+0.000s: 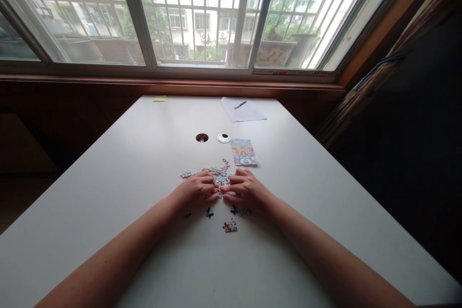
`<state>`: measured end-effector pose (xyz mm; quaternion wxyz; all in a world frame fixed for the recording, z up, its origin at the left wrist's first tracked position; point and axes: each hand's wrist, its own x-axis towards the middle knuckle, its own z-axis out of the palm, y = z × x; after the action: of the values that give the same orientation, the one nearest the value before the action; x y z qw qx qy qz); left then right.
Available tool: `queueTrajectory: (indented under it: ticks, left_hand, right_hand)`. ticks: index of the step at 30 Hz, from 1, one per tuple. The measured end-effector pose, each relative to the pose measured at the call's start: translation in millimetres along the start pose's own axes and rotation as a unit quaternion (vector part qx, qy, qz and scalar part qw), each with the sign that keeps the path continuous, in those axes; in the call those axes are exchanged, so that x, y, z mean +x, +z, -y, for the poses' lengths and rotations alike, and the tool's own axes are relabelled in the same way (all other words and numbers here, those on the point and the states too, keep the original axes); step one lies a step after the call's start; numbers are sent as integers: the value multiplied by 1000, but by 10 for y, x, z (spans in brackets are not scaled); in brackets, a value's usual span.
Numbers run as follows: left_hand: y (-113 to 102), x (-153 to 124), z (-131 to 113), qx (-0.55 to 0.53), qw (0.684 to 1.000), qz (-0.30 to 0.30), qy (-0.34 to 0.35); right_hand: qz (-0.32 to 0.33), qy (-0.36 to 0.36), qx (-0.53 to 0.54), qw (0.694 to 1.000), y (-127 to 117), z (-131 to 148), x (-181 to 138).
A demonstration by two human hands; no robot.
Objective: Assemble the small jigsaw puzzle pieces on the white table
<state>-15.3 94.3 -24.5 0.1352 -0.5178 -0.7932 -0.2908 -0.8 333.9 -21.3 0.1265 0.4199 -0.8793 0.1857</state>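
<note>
Small colourful jigsaw puzzle pieces [216, 171] lie in a loose heap in the middle of the white table. My left hand [198, 186] comes in from the left with its fingers curled, and my right hand [249, 187] mirrors it from the other side. Between their fingertips are small jigsaw puzzle pieces [220, 193], which both hands seem to pinch; the fingers partly cover them. Nearer to me lie a few joined pieces [230, 225] and loose dark pieces [210, 212], [234, 210]. Part of the heap is hidden behind my hands.
Beyond the heap are a printed picture sheet [244, 152], a round cable hole [202, 138] and its white cover [223, 138]. Farther back, a pen [240, 105] rests on white paper [249, 114]. A yellow note [159, 99] lies near the window-side edge of the table [119, 178].
</note>
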Motion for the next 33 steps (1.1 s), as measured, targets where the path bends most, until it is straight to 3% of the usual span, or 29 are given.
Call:
queueTrajectory:
  ticks: [9, 17, 33]
  left_hand:
    - [-45, -57, 6, 5, 999, 36, 1]
    - [-44, -82, -11, 17, 1000, 24, 5]
    - [-30, -75, -7, 21, 999, 28, 13]
  right_hand:
    - [-17, 10, -1, 1000, -49, 9, -64]
    - [-8, 4, -9, 1000, -59, 19, -81]
    - [25, 68, 20, 997, -37, 98, -8]
